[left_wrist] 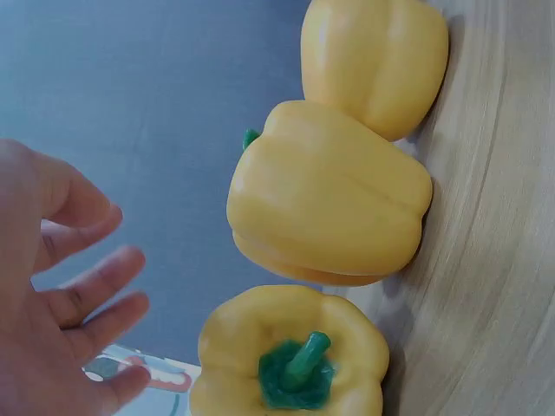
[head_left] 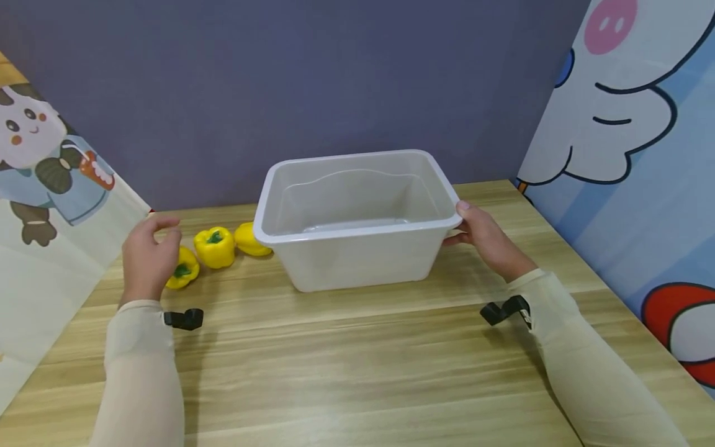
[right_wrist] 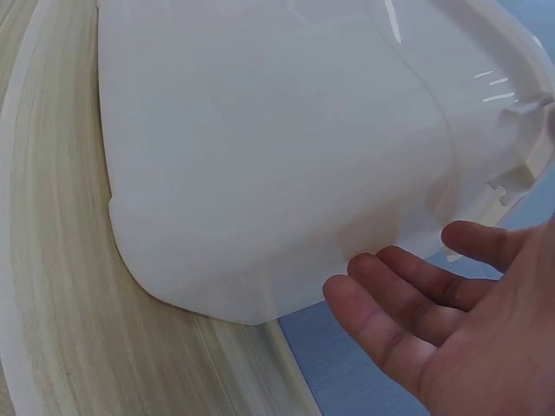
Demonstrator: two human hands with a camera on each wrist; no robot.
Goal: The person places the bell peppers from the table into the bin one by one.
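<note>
A white plastic bin (head_left: 357, 261) stands upright on the table. My right hand (head_left: 488, 239) holds its right front corner, thumb at the rim and fingers below it. In the right wrist view, the fingertips (right_wrist: 364, 282) lie against the outer wall of the bin (right_wrist: 251, 147). My left hand (head_left: 149, 254) hovers over the left side, fingers loosely bent and holding nothing. Beside it are three yellow bell peppers: one with its green stem facing out (left_wrist: 290, 355), a middle one (head_left: 215, 247), and another (head_left: 251, 239) partly hidden by the bin.
The wood-grain table (head_left: 335, 360) meets a dark grey-blue panel (head_left: 346, 74) behind the bin. Cartoon-printed panels flank it, one at the left (head_left: 39, 261) and one at the right (head_left: 642, 205). A black wrist mount (head_left: 184, 319) sticks out from the left sleeve.
</note>
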